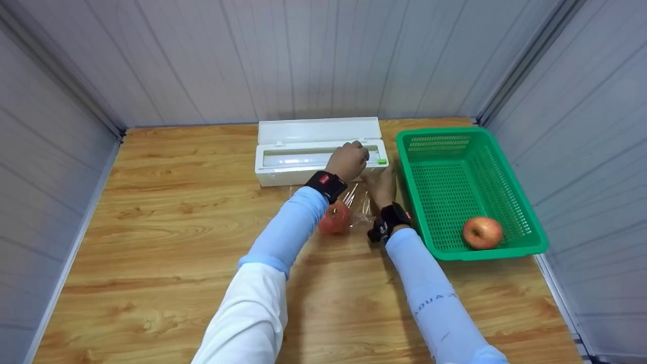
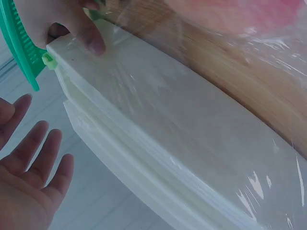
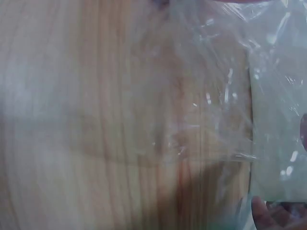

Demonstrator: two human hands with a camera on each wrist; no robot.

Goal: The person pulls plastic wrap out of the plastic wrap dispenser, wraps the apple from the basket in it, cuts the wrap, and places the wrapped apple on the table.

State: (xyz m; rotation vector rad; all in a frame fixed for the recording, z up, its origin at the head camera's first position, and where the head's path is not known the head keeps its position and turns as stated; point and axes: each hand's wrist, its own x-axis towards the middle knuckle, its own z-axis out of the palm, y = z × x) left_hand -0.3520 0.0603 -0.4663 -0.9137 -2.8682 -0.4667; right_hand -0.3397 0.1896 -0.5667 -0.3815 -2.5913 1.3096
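A white box (image 1: 288, 178) is sitting near the table's far edge, right of its middle, its lid (image 1: 319, 131) leaning back and a roll of film showing inside. Clear film (image 3: 225, 110) is hanging down its front and spreading onto the table (image 1: 167, 242). The right hand (image 1: 382, 187) is holding the box's right end, its grip pinching the corner with the thumb pressing on the front. The left hand (image 1: 348, 161) is hovering over that same end, its fingers loosely spread and holding nothing. A green slider (image 1: 382, 161) is resting at the box's right end, beside both hands. In front of the box, a red apple (image 1: 333, 218) is lying among the film; whether it is under or on top is hard to tell. Farther out, a green basket (image 1: 490, 254) is standing along the table's right edge, with another apple (image 1: 482, 233) resting in its near right corner. Pale wall panels (image 1: 323, 60) are rising behind the table's far edge.
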